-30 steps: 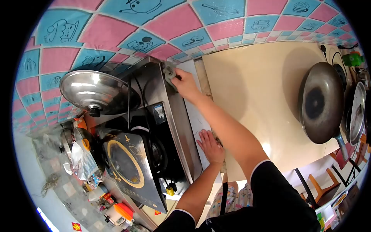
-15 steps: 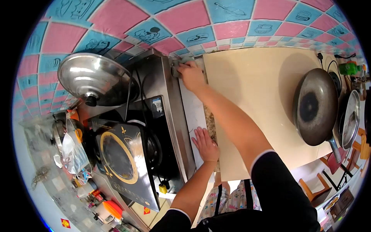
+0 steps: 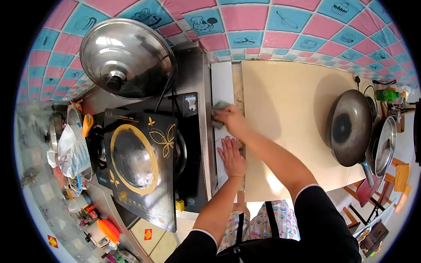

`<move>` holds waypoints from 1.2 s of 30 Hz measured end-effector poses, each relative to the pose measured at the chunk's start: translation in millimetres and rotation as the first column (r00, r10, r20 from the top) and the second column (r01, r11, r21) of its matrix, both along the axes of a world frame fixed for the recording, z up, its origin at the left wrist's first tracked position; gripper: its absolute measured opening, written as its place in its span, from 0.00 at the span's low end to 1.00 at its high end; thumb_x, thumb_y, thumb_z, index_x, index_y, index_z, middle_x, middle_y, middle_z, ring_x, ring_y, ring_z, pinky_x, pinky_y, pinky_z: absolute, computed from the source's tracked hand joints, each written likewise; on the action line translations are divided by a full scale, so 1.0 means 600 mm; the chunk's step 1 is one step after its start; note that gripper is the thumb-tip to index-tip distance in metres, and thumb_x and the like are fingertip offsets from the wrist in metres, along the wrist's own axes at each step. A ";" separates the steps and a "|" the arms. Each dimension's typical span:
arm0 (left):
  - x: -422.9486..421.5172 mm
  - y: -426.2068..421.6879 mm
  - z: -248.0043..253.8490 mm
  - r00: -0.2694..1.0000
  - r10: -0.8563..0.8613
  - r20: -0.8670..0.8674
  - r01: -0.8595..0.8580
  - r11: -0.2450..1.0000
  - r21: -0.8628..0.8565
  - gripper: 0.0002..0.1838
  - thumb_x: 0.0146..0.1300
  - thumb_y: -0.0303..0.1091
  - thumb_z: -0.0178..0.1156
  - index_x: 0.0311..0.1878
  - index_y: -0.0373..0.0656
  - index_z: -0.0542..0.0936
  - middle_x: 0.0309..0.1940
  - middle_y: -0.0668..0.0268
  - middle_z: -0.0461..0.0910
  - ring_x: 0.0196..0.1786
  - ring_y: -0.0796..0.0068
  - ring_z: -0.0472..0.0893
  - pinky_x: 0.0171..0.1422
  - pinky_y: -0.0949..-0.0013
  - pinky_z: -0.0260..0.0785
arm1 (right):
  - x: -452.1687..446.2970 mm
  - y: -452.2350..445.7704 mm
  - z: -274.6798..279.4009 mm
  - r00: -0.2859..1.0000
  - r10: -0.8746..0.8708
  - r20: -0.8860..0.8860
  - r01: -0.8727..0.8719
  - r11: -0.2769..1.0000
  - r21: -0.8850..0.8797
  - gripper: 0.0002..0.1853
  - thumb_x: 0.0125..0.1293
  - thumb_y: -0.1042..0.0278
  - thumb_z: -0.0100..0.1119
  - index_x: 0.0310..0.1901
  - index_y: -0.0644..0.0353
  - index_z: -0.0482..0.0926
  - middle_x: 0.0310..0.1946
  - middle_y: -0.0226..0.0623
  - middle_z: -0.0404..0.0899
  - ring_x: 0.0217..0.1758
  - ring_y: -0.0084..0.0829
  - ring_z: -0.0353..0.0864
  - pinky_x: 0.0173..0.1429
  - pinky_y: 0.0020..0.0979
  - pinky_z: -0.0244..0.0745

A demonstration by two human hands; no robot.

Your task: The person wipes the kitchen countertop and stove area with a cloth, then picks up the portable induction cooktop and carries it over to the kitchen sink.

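My right hand point(image 3: 233, 120) is closed around a bunched grey cloth point(image 3: 218, 117) and presses it onto a narrow white strip of countertop point(image 3: 222, 83). The strip runs between the steel stove edge point(image 3: 206, 127) and a beige board point(image 3: 285, 101). Nearer to me, my left hand point(image 3: 232, 158) lies flat on the same strip with its fingers spread, holding nothing. A speckled stone edge point(image 3: 238, 87) shows beside the strip.
To the left, a black induction cooktop point(image 3: 136, 162) leans tilted, below a large domed steel lid point(image 3: 127, 57). At right stand a dark wok point(image 3: 351, 127) and a glass lid point(image 3: 386, 147). A green bottle point(image 3: 387, 94) is near the tiled wall point(image 3: 280, 22).
My right hand has drawn the cloth along the strip from the wall end toward me. My left hand stays flat on the strip. The camera view has shifted a little.
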State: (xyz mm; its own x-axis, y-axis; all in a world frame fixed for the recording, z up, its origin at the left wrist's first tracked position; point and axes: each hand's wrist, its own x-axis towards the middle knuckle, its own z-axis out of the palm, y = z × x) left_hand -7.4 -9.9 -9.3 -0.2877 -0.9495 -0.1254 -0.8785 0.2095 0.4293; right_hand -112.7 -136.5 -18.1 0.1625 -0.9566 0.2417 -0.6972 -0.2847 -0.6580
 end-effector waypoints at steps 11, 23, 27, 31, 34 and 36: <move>0.000 0.002 0.001 0.991 0.002 -0.132 -0.016 0.995 -0.100 0.27 0.56 0.24 0.48 0.62 0.32 0.63 0.68 0.44 0.53 0.73 0.45 0.49 0.75 0.42 0.35 | 0.019 -0.031 -0.016 0.964 -0.265 0.022 0.263 0.963 0.057 0.19 0.53 0.77 0.54 0.47 0.55 0.83 0.57 0.32 0.76 0.50 0.37 0.71 0.54 0.35 0.69; 0.070 0.181 0.046 0.873 0.350 -0.341 -0.387 0.921 -0.046 0.13 0.55 0.19 0.49 0.46 0.35 0.69 0.57 0.45 0.66 0.60 0.46 0.64 0.65 0.49 0.53 | 0.079 0.181 0.025 0.993 -0.117 -0.013 0.118 0.986 0.120 0.21 0.52 0.76 0.52 0.49 0.52 0.82 0.58 0.27 0.75 0.49 0.34 0.71 0.58 0.32 0.68; 0.119 0.280 0.061 0.836 0.450 -0.315 -0.446 0.891 0.089 0.19 0.59 0.20 0.47 0.55 0.32 0.67 0.61 0.44 0.62 0.65 0.45 0.60 0.70 0.50 0.49 | 0.109 0.276 0.044 0.997 -0.076 -0.027 0.079 0.985 0.151 0.20 0.54 0.74 0.54 0.50 0.51 0.82 0.53 0.27 0.78 0.48 0.34 0.71 0.56 0.33 0.69; 0.128 0.316 0.051 0.836 0.490 -0.249 -0.469 0.872 0.139 0.23 0.62 0.21 0.46 0.61 0.32 0.65 0.66 0.45 0.57 0.68 0.46 0.56 0.70 0.51 0.49 | 0.125 0.351 0.037 0.997 0.066 -0.038 -0.054 0.966 0.253 0.17 0.59 0.67 0.54 0.50 0.50 0.82 0.53 0.24 0.78 0.51 0.35 0.71 0.57 0.32 0.69; 0.122 0.327 0.038 0.846 0.489 -0.214 -0.482 0.872 0.086 0.22 0.63 0.22 0.46 0.62 0.32 0.64 0.67 0.47 0.55 0.68 0.48 0.56 0.70 0.54 0.52 | 0.103 0.317 0.042 0.991 0.132 0.030 -0.135 0.963 0.232 0.14 0.58 0.64 0.57 0.47 0.48 0.82 0.40 0.33 0.77 0.47 0.37 0.74 0.50 0.35 0.73; 0.116 0.333 0.045 0.797 0.556 -0.237 -0.541 0.831 0.131 0.22 0.63 0.22 0.46 0.61 0.32 0.65 0.67 0.48 0.55 0.68 0.49 0.56 0.70 0.55 0.52 | 0.098 0.250 0.009 0.997 -0.061 0.047 0.052 0.982 0.179 0.14 0.61 0.63 0.57 0.48 0.52 0.81 0.39 0.37 0.77 0.45 0.39 0.74 0.47 0.35 0.72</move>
